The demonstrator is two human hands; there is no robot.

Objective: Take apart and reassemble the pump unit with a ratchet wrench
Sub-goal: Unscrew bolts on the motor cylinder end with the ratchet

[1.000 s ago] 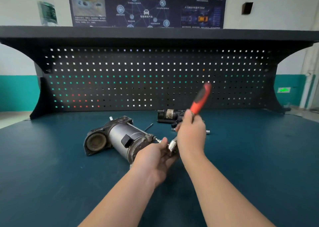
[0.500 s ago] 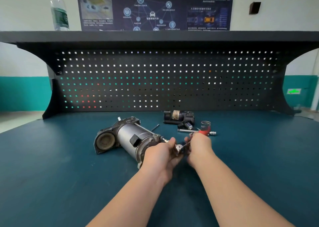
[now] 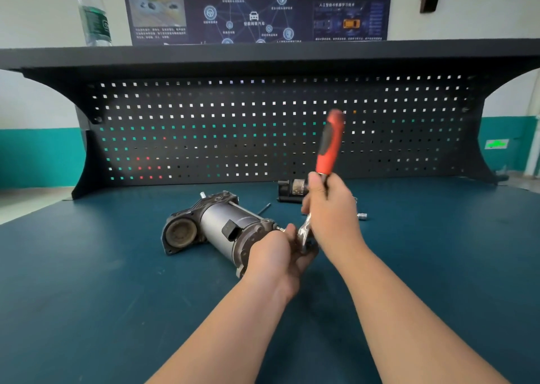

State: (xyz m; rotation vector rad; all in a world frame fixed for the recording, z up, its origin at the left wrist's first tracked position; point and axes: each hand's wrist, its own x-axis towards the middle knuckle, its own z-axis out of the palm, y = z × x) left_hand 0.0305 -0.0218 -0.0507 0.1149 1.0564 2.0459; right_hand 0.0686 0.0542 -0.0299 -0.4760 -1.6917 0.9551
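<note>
The fingers of the left hand (image 3: 273, 255) are curled round the near end of the pump unit (image 3: 217, 229), by which the housing is steadied on the blue table (image 3: 87, 296). The fingers of the right hand (image 3: 330, 211) are closed round the ratchet wrench (image 3: 328, 147) low on its handle; the chrome head is seen just beside the left thumb, at the pump's near end, while the red and black grip is tilted upward and blurred. The pump unit is laid on its side, its round opening turned toward the left. Farther back, a small black part (image 3: 289, 191), a thin rod (image 3: 264, 208) and a socket (image 3: 362, 215) are found on the table. Behind them a black pegboard (image 3: 204, 126) is stood, and on the shelf above a bottle (image 3: 95, 15) is set before a poster (image 3: 257, 6).
</note>
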